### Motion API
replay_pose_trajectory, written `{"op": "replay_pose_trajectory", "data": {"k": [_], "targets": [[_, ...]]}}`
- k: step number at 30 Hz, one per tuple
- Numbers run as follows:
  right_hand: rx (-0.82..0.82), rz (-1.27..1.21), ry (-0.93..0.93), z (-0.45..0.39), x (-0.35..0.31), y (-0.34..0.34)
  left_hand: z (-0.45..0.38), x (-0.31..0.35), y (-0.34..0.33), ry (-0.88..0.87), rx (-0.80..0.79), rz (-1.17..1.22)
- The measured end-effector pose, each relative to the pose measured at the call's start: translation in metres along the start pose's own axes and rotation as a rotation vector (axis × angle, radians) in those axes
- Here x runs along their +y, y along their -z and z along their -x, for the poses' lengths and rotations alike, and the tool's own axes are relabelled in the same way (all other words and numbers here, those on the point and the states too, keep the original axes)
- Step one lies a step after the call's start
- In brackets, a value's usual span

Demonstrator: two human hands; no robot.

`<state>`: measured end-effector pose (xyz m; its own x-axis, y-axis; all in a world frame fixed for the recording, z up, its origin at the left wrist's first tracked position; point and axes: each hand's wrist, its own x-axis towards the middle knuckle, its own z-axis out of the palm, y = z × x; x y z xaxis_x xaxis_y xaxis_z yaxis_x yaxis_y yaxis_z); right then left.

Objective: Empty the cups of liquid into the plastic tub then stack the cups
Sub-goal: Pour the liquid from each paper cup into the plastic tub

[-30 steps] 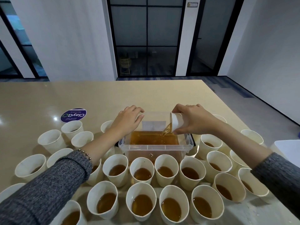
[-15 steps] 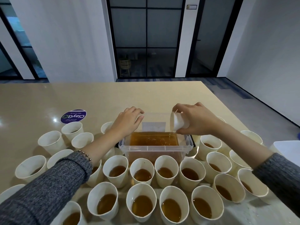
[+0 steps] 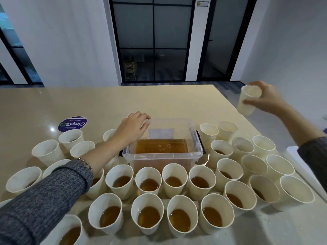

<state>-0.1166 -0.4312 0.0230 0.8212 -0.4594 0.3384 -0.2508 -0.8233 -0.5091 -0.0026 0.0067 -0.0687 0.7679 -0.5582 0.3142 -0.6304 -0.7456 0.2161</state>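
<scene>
Gripping a blurred cup (image 3: pixel 247 100), right hand (image 3: pixel 265 99), contents seemingly unseen

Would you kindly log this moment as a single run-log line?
left hand: rests on clear plastic tub rim | right hand: holds white paper cup raised off table's right | tub: amber liquid | stacking: not yet

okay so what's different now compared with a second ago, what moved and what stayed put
The right hand carried its white paper cup from pouring over the clear plastic tub up and away to the right, gripping it throughout. The left hand stayed on the tub's far-left corner; the table's cups did not move.
</scene>
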Motion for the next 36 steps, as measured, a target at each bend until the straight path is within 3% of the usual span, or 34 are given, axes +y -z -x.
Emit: {"op": "replay_pose_trajectory", "data": {"k": [7, 12, 24, 26, 29, 30, 32, 34, 36], "targets": [[-0.268, 0.171, -0.197, 0.001, 0.056, -0.035, 0.000, -0.001, -0.001, 0.001, -0.008, 0.009], [-0.337, 0.177, -0.263, 0.009, 0.071, -0.054, -0.001, -0.002, -0.001, -0.006, -0.004, 0.004], [-0.567, -0.015, -0.319, 0.028, 0.062, -0.035, 0.000, -0.002, -0.001, -0.010, 0.002, 0.016], [-0.462, 0.029, -0.270, 0.027, 0.054, -0.029, 0.000, -0.001, 0.000, -0.013, 0.003, 0.024], [-0.210, 0.007, -0.028, 0.039, 0.020, -0.021, 0.000, -0.001, 0.000, -0.011, -0.001, 0.024], [-0.223, -0.037, 0.048, 0.049, 0.006, -0.019, 0.000, -0.002, 0.000, -0.010, -0.002, 0.024], [-0.415, -0.015, 0.167, 0.074, -0.020, -0.023, 0.000, -0.001, 0.001, -0.009, -0.002, 0.026], [-0.544, 0.189, 0.255, 0.096, -0.035, -0.037, 0.000, 0.000, 0.000, -0.007, -0.004, 0.027], [-0.522, 0.426, 0.328, 0.109, -0.042, -0.053, 0.001, -0.001, 0.000, -0.008, -0.007, 0.023]]}}
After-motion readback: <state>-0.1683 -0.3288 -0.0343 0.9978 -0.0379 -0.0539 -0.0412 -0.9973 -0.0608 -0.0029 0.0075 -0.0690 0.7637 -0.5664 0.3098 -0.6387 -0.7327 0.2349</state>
